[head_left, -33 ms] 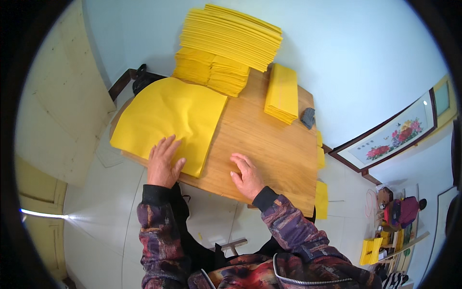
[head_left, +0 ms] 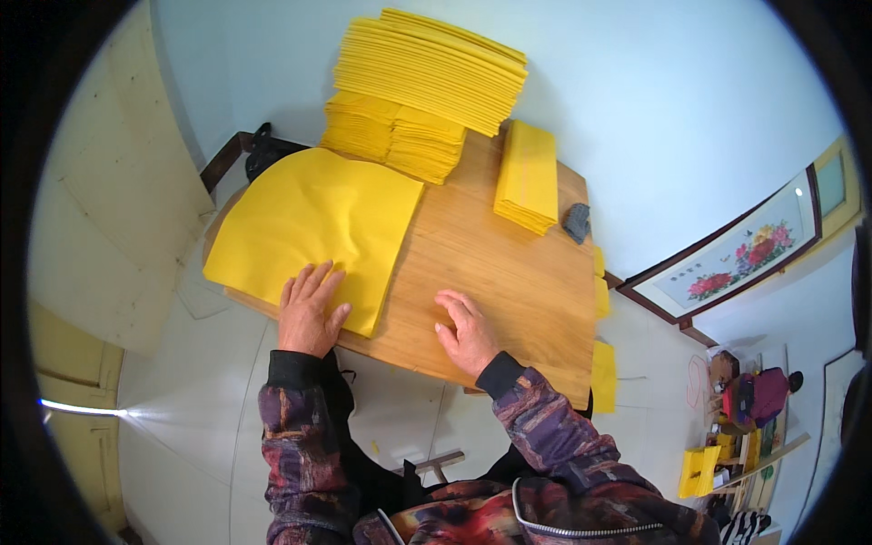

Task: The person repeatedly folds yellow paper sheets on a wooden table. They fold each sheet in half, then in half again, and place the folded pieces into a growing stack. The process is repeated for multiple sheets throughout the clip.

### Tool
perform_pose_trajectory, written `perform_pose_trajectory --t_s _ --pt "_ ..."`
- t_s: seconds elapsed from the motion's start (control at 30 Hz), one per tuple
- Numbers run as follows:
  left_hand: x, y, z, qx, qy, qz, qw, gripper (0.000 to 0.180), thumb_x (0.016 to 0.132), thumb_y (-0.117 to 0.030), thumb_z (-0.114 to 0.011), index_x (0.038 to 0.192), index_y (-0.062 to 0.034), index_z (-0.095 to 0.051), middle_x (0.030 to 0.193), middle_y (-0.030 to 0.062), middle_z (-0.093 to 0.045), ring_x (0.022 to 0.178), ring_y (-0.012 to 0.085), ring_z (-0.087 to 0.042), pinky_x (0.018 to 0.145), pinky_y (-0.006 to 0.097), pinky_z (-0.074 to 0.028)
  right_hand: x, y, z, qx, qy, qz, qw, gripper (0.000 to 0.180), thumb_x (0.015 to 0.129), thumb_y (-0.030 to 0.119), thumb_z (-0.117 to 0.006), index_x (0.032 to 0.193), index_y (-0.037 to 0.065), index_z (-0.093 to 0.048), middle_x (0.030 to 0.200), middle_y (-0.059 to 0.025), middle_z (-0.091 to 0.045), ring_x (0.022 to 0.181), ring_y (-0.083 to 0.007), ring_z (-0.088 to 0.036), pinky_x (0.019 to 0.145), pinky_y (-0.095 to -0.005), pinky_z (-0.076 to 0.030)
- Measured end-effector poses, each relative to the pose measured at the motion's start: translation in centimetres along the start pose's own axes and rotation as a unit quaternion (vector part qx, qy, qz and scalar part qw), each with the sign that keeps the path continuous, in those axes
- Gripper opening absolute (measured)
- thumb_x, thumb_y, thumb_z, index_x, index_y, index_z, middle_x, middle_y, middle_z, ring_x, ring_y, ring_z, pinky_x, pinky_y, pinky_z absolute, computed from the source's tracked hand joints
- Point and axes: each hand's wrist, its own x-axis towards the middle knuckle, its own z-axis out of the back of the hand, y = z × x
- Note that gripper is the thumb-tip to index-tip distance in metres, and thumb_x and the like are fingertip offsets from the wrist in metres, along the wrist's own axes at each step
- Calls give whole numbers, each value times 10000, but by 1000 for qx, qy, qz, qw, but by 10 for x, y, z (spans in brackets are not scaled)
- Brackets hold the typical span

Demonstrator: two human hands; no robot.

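A large piece of yellow felt-like material [head_left: 304,213], with a curved far edge, lies on the left part of the wooden table [head_left: 495,282]. My left hand [head_left: 311,314] rests on its near edge, palm down with fingers spread, and holds nothing. Creases run across the material just beyond my fingertips. To the right of it, my right hand [head_left: 468,334] is over the table's front edge, its fingers loosely extended and nothing in them. Whether this hand touches the wood I cannot tell.
Behind stand a tall pile of folded yellow pieces [head_left: 431,68] and shorter yellow bundles [head_left: 395,132] under it. A long yellow bundle [head_left: 527,173] sits farther right, beside a dark grey cloth-like lump [head_left: 577,222]. A framed flower picture [head_left: 740,254] and a cluttered shelf [head_left: 749,454] are at right.
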Motion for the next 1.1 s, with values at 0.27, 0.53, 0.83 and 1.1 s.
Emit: perform_pose_trajectory --t_s 0.27,0.53,0.83,1.1 --pt "2 10 -6 33 1 -34 999 484 744 -133 -670 1223 -144 -598 1391 58 -494 1346 330 -354 1108 462 -258 1 -80 50 -63 -123 -60 989 252 834 116 -613 1061 11 -583 953 -165 -583 923 -347 -561 801 -408 -465" --pt "5 14 8 -24 80 -9 996 469 696 -25 -637 1147 -148 -668 1422 90 -465 1378 377 -294 1129 474 -229 47 -256 144 -259 -223 -156 927 229 835 163 -614 1013 18 -628 971 -211 -613 948 -391 -567 825 -475 -455" --pt "0 20 20 -89 104 -49 989 440 725 -46 -614 1154 -126 -670 1446 104 -435 1396 393 -244 1135 491 -210 72 -349 158 -287 -226 -208 907 128 830 108 -522 804 57 -636 765 -169 -627 742 -375 -592 681 -455 -470" --pt "-2 20 20 -121 120 -30 985 525 699 -2 -608 1212 -113 -623 1428 52 -469 1416 343 -231 1163 488 -143 75 -369 185 -303 -104 -224 920 197 831 188 -670 775 25 -573 758 -120 -605 721 -297 -578 708 -404 -474"
